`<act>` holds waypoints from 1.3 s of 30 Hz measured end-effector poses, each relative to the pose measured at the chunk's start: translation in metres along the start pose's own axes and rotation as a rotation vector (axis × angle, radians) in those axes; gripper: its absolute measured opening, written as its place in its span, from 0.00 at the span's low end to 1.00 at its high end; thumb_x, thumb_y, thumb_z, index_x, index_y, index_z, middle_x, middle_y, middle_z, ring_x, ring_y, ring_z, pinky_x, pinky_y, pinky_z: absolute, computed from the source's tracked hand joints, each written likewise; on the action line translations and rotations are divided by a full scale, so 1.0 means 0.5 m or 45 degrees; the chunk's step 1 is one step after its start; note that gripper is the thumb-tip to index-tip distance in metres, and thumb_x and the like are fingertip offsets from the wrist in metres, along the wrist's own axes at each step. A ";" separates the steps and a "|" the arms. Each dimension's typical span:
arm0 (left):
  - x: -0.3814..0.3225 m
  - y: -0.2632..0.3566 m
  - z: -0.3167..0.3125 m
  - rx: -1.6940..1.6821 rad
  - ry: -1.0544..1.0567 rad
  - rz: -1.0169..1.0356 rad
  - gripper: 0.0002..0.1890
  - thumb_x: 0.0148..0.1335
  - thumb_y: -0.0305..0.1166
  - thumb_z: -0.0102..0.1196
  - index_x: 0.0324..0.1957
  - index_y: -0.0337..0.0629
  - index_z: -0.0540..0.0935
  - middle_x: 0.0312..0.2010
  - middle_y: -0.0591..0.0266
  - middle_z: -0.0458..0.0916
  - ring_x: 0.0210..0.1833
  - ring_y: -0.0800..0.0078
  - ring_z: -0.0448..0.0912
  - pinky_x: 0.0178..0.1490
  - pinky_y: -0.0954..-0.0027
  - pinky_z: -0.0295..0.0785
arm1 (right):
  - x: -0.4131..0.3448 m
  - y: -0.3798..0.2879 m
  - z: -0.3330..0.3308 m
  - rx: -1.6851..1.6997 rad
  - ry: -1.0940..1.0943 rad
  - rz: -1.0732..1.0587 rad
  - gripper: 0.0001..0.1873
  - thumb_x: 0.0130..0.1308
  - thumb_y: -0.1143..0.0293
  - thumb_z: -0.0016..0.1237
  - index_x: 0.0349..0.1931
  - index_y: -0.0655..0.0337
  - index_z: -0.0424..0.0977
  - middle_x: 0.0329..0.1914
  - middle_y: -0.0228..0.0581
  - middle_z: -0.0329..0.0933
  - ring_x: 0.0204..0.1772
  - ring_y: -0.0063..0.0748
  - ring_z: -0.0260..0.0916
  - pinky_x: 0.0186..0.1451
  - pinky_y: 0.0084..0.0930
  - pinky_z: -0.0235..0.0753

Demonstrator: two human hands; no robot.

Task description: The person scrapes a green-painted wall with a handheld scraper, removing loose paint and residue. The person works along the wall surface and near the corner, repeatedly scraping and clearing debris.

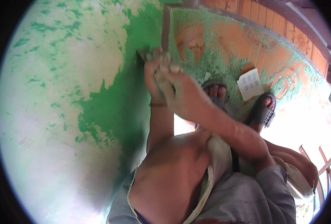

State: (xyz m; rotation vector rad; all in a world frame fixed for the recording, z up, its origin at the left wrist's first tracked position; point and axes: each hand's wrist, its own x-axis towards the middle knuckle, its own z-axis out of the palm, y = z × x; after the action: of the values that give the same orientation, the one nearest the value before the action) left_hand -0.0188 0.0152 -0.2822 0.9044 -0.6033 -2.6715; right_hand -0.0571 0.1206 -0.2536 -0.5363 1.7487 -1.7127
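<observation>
A dark, flat-bladed scraper (141, 57) meets the wall (106, 112), where green paint borders pale stripped patches. My left hand (152, 79) is wrapped about the tool, with a thin dark band at its wrist. Crossing from the right, my right hand (172, 84) closes over the same grip, its fingers overlapping the left ones. Both hands hide the handle. Blur softens the fingertips and the blade, so the exact contact along the edge is hard to make out.
Green paint flakes (221, 65) cover the orange-brown floor (232, 39). A white paper piece (250, 84) bearing writing lies by my sandalled feet (216, 91). A brown strip (165, 30) runs up beside the wall. Metal bars (326, 165) stand at lower right.
</observation>
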 end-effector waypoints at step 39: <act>-0.011 0.025 0.008 0.119 -0.100 0.143 0.08 0.71 0.34 0.54 0.42 0.48 0.69 0.33 0.67 0.71 0.35 0.73 0.75 0.40 0.70 0.72 | 0.037 -0.034 -0.004 -0.205 0.132 -0.364 0.10 0.76 0.74 0.44 0.38 0.74 0.73 0.41 0.63 0.74 0.48 0.65 0.77 0.50 0.45 0.78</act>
State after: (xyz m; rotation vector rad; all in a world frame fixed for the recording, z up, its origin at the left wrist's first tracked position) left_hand -0.0154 0.0074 -0.2707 0.7675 -0.7791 -2.6070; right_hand -0.0738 0.1083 -0.2396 -0.8145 1.9722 -1.8279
